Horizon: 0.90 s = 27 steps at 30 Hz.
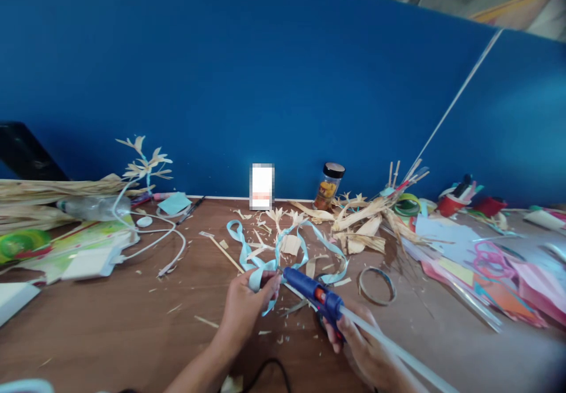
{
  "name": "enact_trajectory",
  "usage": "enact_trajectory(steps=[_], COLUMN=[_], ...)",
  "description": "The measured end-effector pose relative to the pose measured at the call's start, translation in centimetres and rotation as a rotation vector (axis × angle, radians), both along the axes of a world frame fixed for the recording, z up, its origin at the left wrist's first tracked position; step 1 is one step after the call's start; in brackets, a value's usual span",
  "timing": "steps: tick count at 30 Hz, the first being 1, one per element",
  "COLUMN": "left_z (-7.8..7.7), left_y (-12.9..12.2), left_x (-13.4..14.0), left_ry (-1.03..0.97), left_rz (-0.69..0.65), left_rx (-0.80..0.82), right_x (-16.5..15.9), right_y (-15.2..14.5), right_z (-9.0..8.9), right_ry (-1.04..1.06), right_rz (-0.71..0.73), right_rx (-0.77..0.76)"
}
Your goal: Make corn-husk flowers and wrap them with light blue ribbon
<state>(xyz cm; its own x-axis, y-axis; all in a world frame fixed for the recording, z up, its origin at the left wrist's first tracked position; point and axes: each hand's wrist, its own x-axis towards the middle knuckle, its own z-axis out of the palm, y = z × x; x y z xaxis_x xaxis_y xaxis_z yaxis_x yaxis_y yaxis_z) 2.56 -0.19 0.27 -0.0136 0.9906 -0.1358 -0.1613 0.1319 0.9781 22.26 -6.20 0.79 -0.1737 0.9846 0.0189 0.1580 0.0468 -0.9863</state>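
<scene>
Pinching a loop of light blue ribbon (265, 260) between closed fingers, the left hand (246, 305) holds it just above the wooden table (110, 316). The right hand (360, 346) is wrapped around a blue glue gun (312, 292), whose long axis runs up-left, its nozzle almost touching the pinched spot. Dried husk strips (358, 228) and a jar (329, 187) lie beyond, against a blue wall (265, 74).
</scene>
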Motion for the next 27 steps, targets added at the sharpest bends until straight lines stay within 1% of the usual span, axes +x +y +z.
enact_trajectory(steps=[2,7,9,14,21,24,27], left_z=[0.2,0.5,0.5,0.4,0.1,-0.1,-0.1], left_y=[0.0,-0.1,0.0,0.0,-0.1,0.0,-0.1], left_x=[0.1,0.1,0.0,0.1,0.0,0.0,0.0], left_ry=[-0.016,-0.023,-0.014,0.002,-0.023,-0.059,-0.080], left_rz=[-0.004,-0.027,-0.026,-0.012,-0.030,-0.027,-0.041], left_rx=[-0.007,-0.003,-0.001,-0.010,-0.028,-0.040,-0.045], right_x=[0.0,-0.4,-0.5,-0.2,0.3,0.4,0.2], right_y=[-0.1,0.2,0.2,0.0,0.2,0.2,0.2], right_z=[0.1,1.4,1.5,0.6,0.0,-0.3,-0.2], right_ry=[0.007,-0.005,-0.003,0.009,-0.008,-0.009,0.042], right_rz=[0.000,-0.008,-0.014,0.000,-0.011,0.004,-0.038], right_rx=[0.000,-0.002,-0.010,-0.012,0.036,0.025,-0.009])
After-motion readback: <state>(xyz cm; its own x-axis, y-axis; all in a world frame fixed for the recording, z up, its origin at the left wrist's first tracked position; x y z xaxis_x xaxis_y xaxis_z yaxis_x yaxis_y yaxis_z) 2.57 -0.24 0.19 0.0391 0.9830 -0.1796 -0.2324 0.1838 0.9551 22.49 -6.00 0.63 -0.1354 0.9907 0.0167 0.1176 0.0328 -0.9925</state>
